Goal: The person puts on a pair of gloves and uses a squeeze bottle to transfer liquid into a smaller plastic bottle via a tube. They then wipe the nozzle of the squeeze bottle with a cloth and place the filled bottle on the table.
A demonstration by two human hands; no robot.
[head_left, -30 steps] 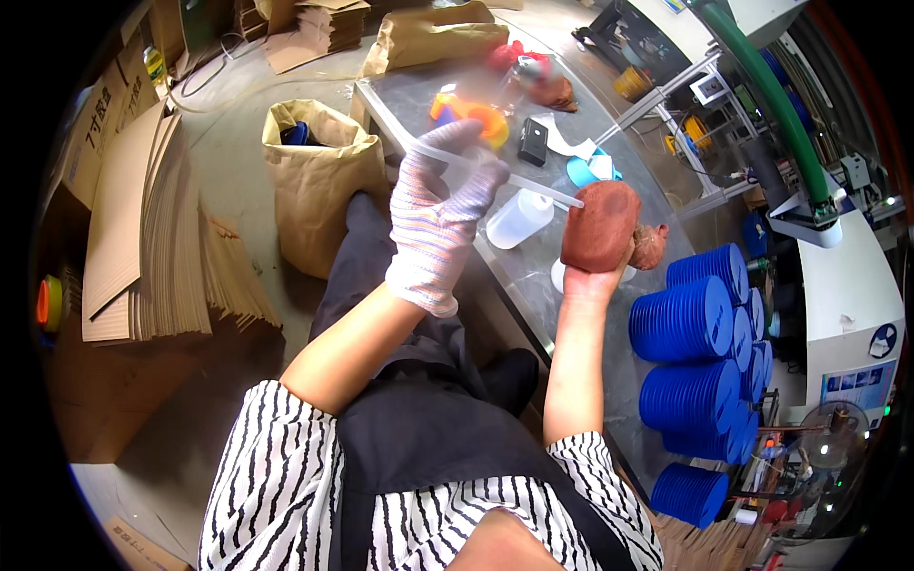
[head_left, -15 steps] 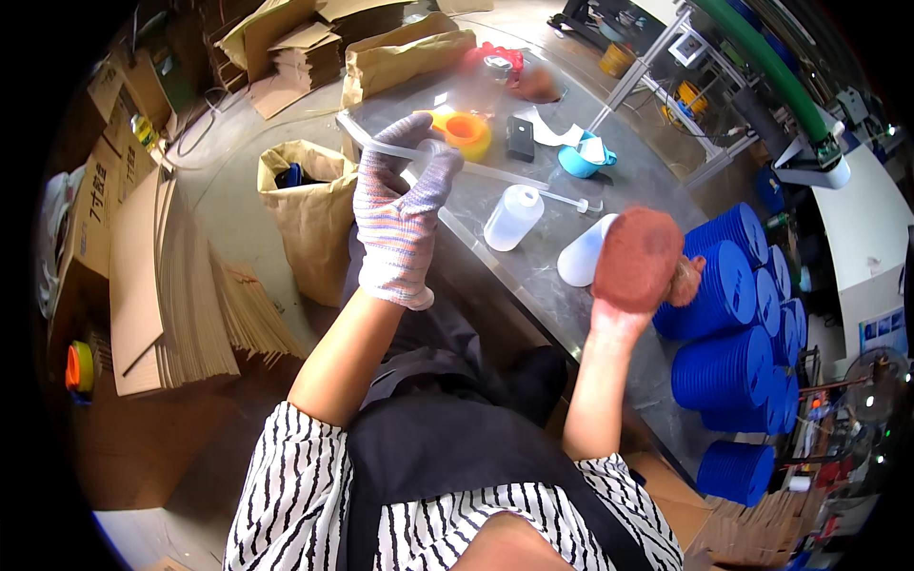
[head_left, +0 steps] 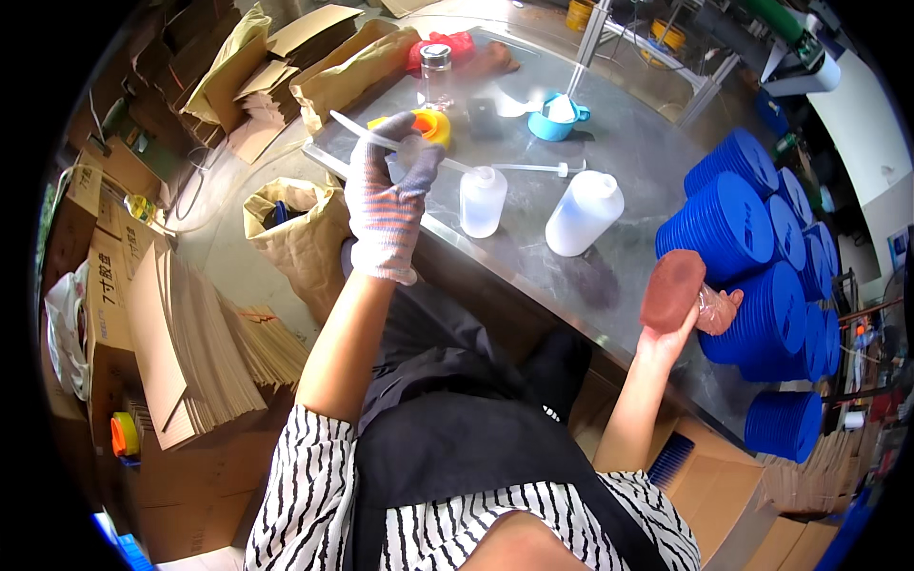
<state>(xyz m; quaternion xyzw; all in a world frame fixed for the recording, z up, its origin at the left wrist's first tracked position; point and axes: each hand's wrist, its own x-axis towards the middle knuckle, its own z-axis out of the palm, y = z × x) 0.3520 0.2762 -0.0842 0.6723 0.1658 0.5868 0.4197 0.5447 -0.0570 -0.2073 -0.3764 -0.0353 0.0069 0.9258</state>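
My left hand (head_left: 386, 205), in a striped knit glove, is closed with thumb and forefinger around a thin translucent white tube (head_left: 354, 126), held above the near left table edge. My right hand (head_left: 674, 335), bare on the wrist side, grips a reddish-brown rounded pad (head_left: 672, 288); clear, crinkled plastic shows around its fingertips. It hovers over the right part of the table, beside the blue stacks. Between my hands stand a small translucent white bottle (head_left: 483, 205) and a larger one (head_left: 584, 217), both upright with open-looking necks. Another thin white tube (head_left: 533, 167) lies behind them.
Several stacks of blue round discs (head_left: 728, 224) line the right of the metal table (head_left: 533, 276). A blue cup (head_left: 557, 119), orange-yellow tape roll (head_left: 433, 126) and clear jar (head_left: 436, 74) stand farther back. A paper sack (head_left: 297, 224) and stacked cardboard (head_left: 190, 333) are on the left.
My right hand, with the pad, has moved away to the right from the larger bottle, now uncovered. My left hand still holds the tube. The whole view has shifted somewhat.
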